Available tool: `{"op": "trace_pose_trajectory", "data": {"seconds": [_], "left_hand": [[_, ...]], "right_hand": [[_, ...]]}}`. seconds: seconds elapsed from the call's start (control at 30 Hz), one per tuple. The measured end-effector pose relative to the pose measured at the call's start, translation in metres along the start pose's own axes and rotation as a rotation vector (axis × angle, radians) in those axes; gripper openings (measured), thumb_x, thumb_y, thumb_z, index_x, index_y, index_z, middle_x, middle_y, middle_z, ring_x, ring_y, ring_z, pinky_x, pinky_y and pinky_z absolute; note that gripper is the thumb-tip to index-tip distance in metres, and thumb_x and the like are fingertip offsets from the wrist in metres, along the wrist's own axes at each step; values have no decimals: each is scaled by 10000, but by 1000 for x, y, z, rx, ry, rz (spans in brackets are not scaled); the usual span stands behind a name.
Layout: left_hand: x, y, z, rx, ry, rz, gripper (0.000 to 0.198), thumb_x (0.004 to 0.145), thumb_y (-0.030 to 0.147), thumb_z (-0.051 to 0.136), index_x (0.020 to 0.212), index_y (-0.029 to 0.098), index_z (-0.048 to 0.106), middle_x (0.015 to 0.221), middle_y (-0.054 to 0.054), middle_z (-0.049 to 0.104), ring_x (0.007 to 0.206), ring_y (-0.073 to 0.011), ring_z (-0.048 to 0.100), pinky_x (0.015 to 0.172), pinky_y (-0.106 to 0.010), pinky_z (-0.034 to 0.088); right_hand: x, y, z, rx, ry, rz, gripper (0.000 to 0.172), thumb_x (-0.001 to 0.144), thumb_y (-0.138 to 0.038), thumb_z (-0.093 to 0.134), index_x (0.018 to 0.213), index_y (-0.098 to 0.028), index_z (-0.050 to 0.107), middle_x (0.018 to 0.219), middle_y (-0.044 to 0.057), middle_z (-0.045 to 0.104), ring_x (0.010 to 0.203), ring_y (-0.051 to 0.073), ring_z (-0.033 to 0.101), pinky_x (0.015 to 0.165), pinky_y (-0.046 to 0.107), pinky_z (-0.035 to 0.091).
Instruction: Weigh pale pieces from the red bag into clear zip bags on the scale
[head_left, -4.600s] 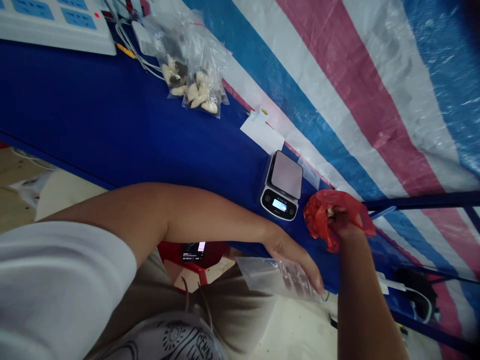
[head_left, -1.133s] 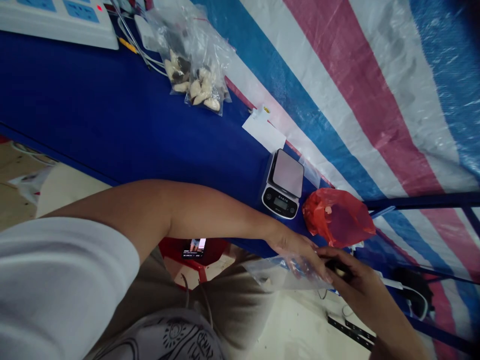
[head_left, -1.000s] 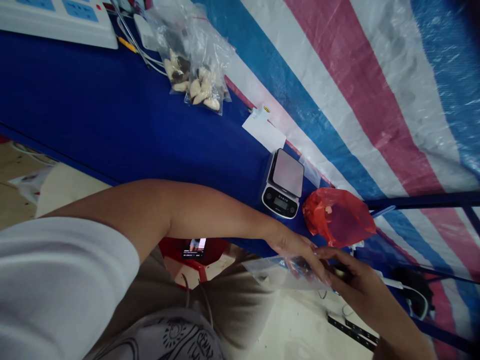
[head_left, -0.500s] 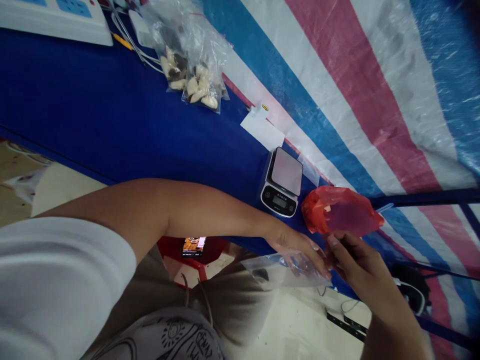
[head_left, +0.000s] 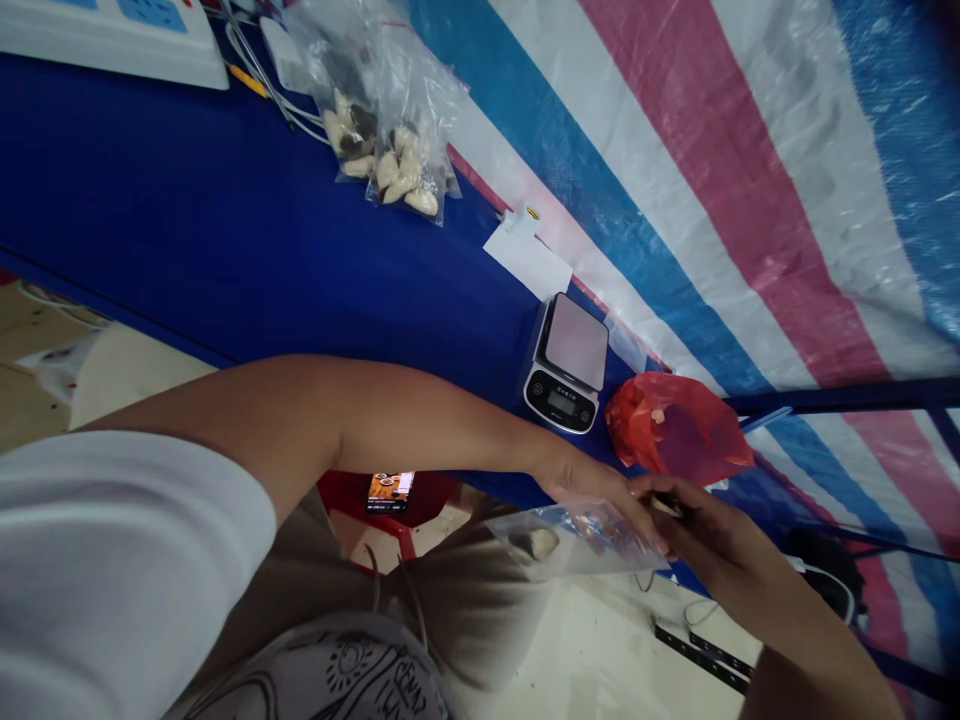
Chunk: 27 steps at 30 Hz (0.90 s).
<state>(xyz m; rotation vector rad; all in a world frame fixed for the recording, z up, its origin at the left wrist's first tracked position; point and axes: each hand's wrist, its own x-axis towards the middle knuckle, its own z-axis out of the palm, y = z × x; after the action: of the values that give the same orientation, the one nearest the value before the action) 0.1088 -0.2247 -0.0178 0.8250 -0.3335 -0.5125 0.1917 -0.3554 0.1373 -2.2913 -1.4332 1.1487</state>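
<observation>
My left hand (head_left: 604, 492) is closed on the open end of a clear plastic bag (head_left: 581, 550), which hangs over my lap at a slant. Inside the bag lies a small pale and dark piece (head_left: 541, 543). Against the left fingers, my right hand (head_left: 701, 535) is closed round another small piece (head_left: 666, 505), light with a dark side; its kind is not clear. Just beyond both hands is a red plastic bag (head_left: 675, 425), its mouth open, with a pale bit showing on it. A digital kitchen scale (head_left: 574, 345) with a bare plate stands left of the red bag.
Two clear bags of pale and dark pieces (head_left: 405, 175) lie at the back of the blue table (head_left: 187, 200). A white power strip (head_left: 112, 45), cables and paper (head_left: 529, 255) are there too. A phone (head_left: 390, 490) rests on a red stool (head_left: 431, 500) below. Striped sheeting (head_left: 675, 150) walls the back.
A pale and dark piece now shows in the clear bag, where only a dark spot showed before. The right hand has turned, and a light piece is visible in its fingers.
</observation>
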Motion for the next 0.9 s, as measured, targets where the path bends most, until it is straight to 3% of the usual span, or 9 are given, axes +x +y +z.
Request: {"op": "trace_pose_trajectory", "data": {"seconds": [0.37,0.53,0.7,0.9], "left_hand": [[2,0,-3,-1,-11,-9,525,538,443,980,951,201,764,1002,6,732,943,-136,688,819,-266,588],[1,-1,-4,9,-24,10,518,563,460,961,962,198,759,939,2,734,928,-145,688,811,-279,593],[-1,1,-1,-16,-16,13,515,524,328,966,967,195,739,861,25,718,887,-148,685,799,-288,591],[1,-2,-1,22,-5,20,512,487,295,947,939,187,731,807,24,703,850,-171,688,800,-337,597]], "right_hand": [[1,-5,1,-58,-3,-10,333,1020,-531,577,1181,-263,693,1027,52,719,900,192,681,769,270,555],[-1,6,1,-76,-11,41,389,999,-554,606,1219,-255,722,1010,59,753,863,199,712,738,270,567],[-3,13,2,-86,-40,21,411,998,-542,605,1228,-237,756,1035,85,778,883,228,735,749,299,592],[2,-2,6,-111,-3,1,440,939,-563,658,1179,-223,799,1065,123,797,837,240,755,756,334,628]]}}
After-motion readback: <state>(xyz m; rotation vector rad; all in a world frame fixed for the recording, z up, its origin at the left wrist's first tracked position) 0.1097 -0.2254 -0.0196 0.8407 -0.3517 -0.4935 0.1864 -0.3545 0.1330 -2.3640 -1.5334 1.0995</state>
